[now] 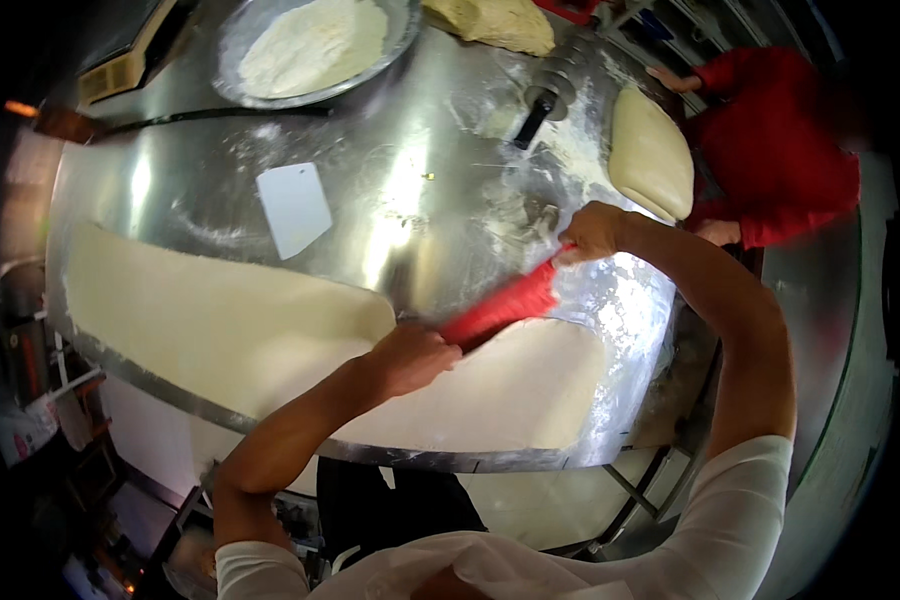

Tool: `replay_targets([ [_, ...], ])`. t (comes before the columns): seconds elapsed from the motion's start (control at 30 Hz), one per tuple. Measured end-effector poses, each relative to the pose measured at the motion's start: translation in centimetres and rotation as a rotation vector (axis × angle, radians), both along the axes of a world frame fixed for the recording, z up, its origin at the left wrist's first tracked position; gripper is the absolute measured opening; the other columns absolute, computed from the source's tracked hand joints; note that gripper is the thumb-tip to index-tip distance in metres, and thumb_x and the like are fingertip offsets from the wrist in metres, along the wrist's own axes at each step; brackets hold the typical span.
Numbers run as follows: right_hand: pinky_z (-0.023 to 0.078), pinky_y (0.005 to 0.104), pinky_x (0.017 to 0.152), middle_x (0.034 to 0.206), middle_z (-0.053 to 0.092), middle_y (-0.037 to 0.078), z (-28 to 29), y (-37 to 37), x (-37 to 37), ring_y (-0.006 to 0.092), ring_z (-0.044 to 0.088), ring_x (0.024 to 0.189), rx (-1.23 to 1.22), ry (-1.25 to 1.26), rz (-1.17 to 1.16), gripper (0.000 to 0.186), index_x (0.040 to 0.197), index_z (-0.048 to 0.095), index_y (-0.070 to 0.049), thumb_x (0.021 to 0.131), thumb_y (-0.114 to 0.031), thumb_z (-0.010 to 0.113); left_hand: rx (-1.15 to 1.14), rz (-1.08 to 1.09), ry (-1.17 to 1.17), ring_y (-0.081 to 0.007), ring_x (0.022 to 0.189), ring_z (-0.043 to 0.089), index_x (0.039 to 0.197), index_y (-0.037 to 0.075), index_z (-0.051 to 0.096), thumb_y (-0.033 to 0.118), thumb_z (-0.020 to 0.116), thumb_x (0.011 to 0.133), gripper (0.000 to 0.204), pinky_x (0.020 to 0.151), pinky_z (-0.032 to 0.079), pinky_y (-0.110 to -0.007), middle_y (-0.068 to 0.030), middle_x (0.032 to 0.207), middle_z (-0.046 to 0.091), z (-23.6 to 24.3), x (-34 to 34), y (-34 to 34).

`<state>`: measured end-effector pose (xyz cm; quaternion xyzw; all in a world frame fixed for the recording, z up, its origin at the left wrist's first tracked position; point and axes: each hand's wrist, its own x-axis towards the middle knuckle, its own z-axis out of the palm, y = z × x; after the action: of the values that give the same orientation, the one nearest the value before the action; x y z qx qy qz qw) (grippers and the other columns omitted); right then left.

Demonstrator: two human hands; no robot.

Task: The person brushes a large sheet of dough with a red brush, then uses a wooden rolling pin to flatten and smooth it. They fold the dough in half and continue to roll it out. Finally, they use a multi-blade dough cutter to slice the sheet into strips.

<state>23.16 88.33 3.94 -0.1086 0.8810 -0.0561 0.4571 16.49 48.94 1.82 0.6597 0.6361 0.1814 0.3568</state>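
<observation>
A red cloth-like strip (505, 303), smeared by motion, is stretched slantwise between my hands. My left hand (415, 357) is closed round its lower left end, low over the middle of a long, pale dough sheet (220, 310). Farther off to the right, my right hand (592, 232) grips the upper end. The sheet lies flat along the near edge of the steel table (370, 190), partly hidden by my left hand and forearm. Just beyond my right hand sits a thick, smooth block of dough (652, 150).
A white scraper (295, 208) lies beyond the sheet. Farther back are a metal bowl of flour (315, 45), a yellowish dough lump (490, 22) and a roller with a black handle (537, 120). At the right, a person in red (770, 150) has hands near the dough block.
</observation>
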Motion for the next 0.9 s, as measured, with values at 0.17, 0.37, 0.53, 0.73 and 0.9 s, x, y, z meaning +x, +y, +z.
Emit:
replay_targets([
  [0.17,0.051,0.0499,0.075,0.081,0.071,0.015,-0.4,3.7,3.1,0.0392,0.067,0.084,0.039,-0.001,0.125,0.067,0.090,0.070,-0.011,0.091,-0.074,0.046,-0.128,0.043,-0.073,-0.0371,0.085,0.066,0.085,0.007,0.062,0.028,0.063,0.094,0.022,0.074,0.050,-0.048,-0.0177,0.080,0.067,-2.0,-2.6,3.0],
  [0.37,0.053,0.0471,0.082,0.093,0.073,0.014,3.7,8.5,2.5,0.0366,0.069,0.093,0.248,-0.052,0.150,0.072,0.106,0.071,-0.010,0.089,-0.075,0.046,-0.354,0.082,-0.026,-0.0367,0.099,0.065,0.099,0.002,0.066,0.033,0.073,0.086,0.035,0.085,0.050,-0.046,-0.0185,0.097,0.069,-2.4,-3.0,5.5],
  [0.53,0.052,0.0458,0.082,0.095,0.074,0.012,8.8,12.0,3.7,0.0330,0.069,0.094,0.427,0.013,0.144,0.067,0.103,0.071,-0.010,0.088,-0.071,0.051,-0.446,-0.011,0.055,-0.0360,0.101,0.065,0.098,-0.001,0.065,0.030,0.078,0.083,0.036,0.088,0.050,-0.045,-0.0187,0.100,0.069,-2.3,-3.6,5.7],
  [0.73,0.052,0.0425,0.078,0.089,0.073,0.013,17.2,14.4,6.9,0.0299,0.071,0.090,0.630,0.225,0.166,0.061,0.100,0.073,-0.010,0.087,-0.067,0.057,-0.308,-0.015,0.117,-0.0353,0.103,0.065,0.104,0.000,0.063,0.027,0.077,0.084,0.036,0.089,0.050,-0.045,-0.0183,0.103,0.069,-3.0,-3.0,4.9],
  [0.9,0.051,0.0387,0.077,0.086,0.072,0.010,23.0,11.5,14.0,0.0266,0.071,0.086,0.807,0.323,-0.168,0.052,0.097,0.072,-0.010,0.086,-0.060,0.063,-0.365,0.114,0.211,-0.0342,0.104,0.064,0.111,0.001,0.059,0.024,0.073,0.087,0.035,0.089,0.049,-0.046,-0.0175,0.107,0.068,-1.2,-1.4,3.9],
])
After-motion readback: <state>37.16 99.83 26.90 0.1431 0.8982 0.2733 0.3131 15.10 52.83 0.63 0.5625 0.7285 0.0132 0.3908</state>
